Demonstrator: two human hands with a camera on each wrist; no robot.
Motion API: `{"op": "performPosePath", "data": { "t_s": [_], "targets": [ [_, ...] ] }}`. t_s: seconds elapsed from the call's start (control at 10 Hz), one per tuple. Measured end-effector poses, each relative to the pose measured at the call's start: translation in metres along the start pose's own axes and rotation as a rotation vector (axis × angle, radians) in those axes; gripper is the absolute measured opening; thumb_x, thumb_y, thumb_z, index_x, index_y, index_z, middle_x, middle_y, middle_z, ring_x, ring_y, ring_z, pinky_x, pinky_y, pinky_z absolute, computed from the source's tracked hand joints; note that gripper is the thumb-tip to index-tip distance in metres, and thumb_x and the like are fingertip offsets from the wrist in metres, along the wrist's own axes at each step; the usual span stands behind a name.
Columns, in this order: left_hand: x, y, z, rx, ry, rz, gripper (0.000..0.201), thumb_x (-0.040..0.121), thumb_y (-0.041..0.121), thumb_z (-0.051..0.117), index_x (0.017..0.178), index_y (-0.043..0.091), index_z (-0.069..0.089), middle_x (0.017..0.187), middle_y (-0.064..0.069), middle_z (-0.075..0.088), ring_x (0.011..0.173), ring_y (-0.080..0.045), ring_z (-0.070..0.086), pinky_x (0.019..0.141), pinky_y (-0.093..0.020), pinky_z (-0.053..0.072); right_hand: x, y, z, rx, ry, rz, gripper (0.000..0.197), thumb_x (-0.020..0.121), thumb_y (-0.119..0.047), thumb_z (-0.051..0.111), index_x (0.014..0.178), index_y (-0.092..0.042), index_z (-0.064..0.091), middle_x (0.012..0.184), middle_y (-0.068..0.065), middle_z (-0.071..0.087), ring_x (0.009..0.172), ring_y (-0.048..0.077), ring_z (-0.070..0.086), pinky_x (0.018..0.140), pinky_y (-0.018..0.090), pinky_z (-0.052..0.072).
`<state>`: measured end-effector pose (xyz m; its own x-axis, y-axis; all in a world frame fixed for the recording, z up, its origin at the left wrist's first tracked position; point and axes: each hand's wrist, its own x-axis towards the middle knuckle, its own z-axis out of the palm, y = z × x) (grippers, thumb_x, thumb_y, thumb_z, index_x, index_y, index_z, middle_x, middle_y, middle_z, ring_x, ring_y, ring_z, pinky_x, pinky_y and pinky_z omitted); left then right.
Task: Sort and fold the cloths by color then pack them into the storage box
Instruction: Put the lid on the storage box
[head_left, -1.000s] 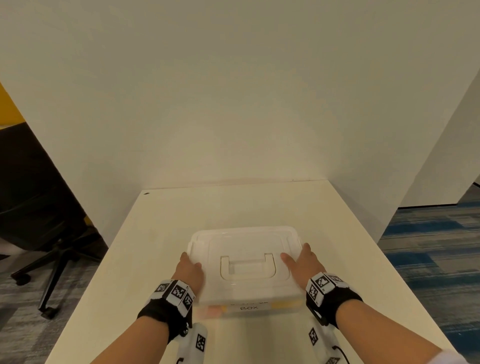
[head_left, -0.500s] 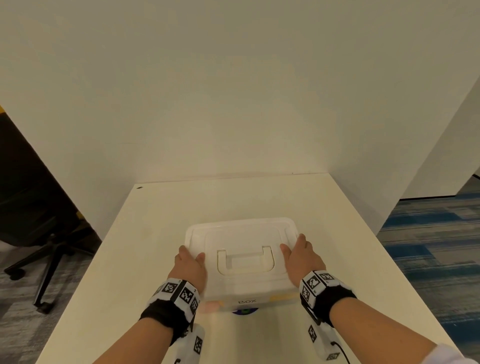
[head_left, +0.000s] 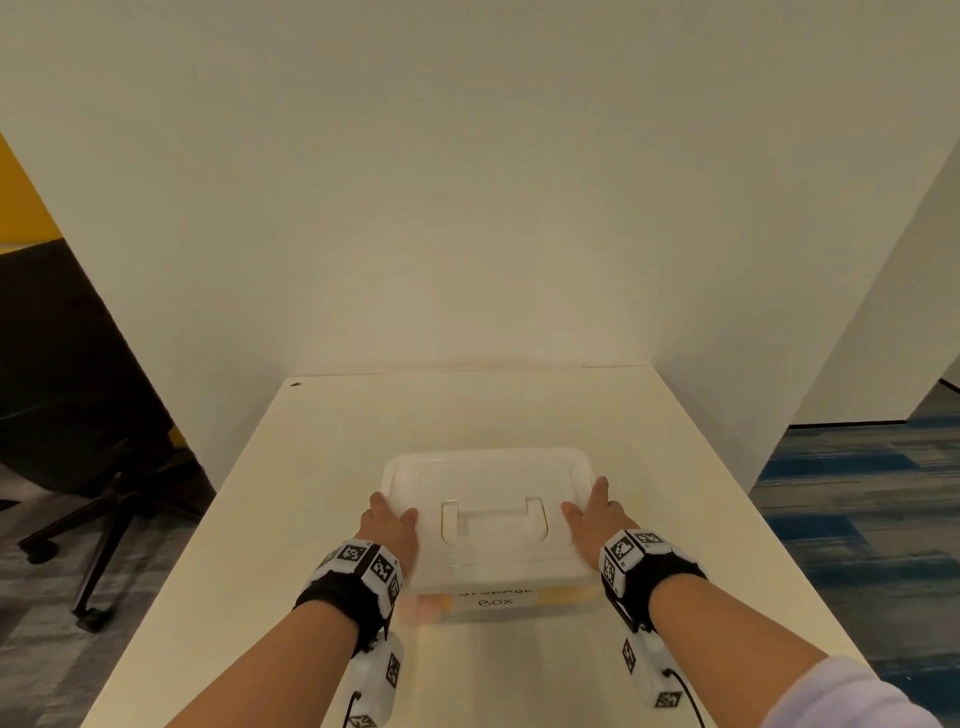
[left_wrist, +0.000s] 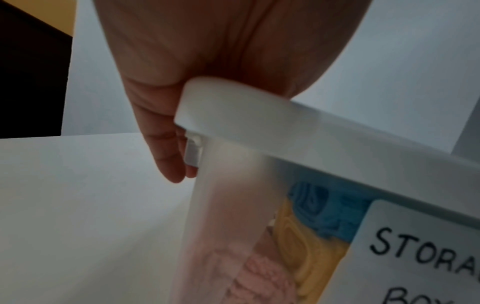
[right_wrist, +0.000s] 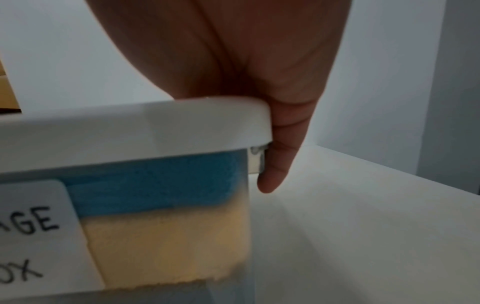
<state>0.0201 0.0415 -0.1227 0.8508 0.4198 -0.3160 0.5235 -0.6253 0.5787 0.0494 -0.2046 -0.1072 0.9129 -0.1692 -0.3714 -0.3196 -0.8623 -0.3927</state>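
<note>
Head view gives me the storage box (head_left: 488, 525) sitting on the pale table (head_left: 291, 467), near its front edge and roughly centred, with the white lid (head_left: 488, 467) on and its recessed handle (head_left: 493, 519) lying flat. I have my left hand (head_left: 390, 526) on the box's left end and my right hand (head_left: 597, 517) on its right end, thumbs lying on top of the lid and the other fingers going down over the sides. From the left wrist camera I see the palm pressing on the lid's corner and fingers (left_wrist: 166, 156) held close together, hanging down the side wall beside a small clip under the rim. The right wrist camera shows the same on the other end: fingers (right_wrist: 280, 156) together, pointing down past the lid edge, touching the side. Whether their tips hook under the rim I cannot tell. Through the clear front wall I make out a blue cloth (right_wrist: 155, 183) lying on a yellow cloth (right_wrist: 166, 244), and a pink cloth (left_wrist: 249, 273) at the left end. A handwritten label (head_left: 496, 596) reads "STORAGE BOX". A dark office chair (head_left: 78, 415) stands off to the left of the table.
</note>
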Motion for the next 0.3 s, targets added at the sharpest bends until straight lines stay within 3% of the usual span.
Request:
{"op": "performPosePath", "data": {
  "t_s": [0.3],
  "targets": [
    [-0.0051, -0.0022, -0.0073, -0.021, -0.007, -0.003, 0.061, 0.1, 0.031, 0.04, 0.148, 0.006, 0.013, 0.146, -0.02, 0.033, 0.127, -0.037, 0.042, 0.103, -0.041, 0.036, -0.0127, 0.0077, -0.0062, 0.026, -0.057, -0.017, 0.079, 0.1, -0.049, 0.032, 0.15, -0.01, -0.014, 0.148, 0.019, 0.034, 0.129, 0.031, 0.045, 0.1, 0.033, 0.038]
  ]
}}
